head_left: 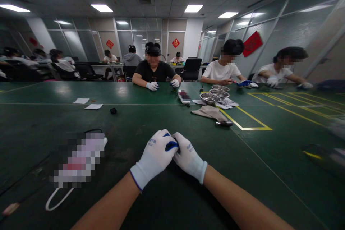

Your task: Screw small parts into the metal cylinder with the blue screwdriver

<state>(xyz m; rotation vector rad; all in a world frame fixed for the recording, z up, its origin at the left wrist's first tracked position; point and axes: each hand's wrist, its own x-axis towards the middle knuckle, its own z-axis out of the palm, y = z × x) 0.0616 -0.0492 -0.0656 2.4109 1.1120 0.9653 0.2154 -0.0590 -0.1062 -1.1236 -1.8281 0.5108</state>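
My left hand (157, 153), in a white glove with blue-coated fingertips, rests over the green table (129, 143) at the middle of the view. Its fingers are curled inward. Against it is my right hand (187, 156), gloved the same way and also closed, so the fingertips of both meet. Whatever lies between them is hidden by the gloves. To the left is a long pale object (87, 158), blurred out, with a white strap loop (58, 201). Farther ahead sits a small black piece (113, 111).
Steel bowls (210, 97), a beige cloth (210, 112) and a dark cylindrical handle (224, 124) lie ahead right, near yellow tape (256, 128). White paper slips (93, 106) are ahead left. Across the table, a person in black (155, 70) and others in white work with gloved hands.
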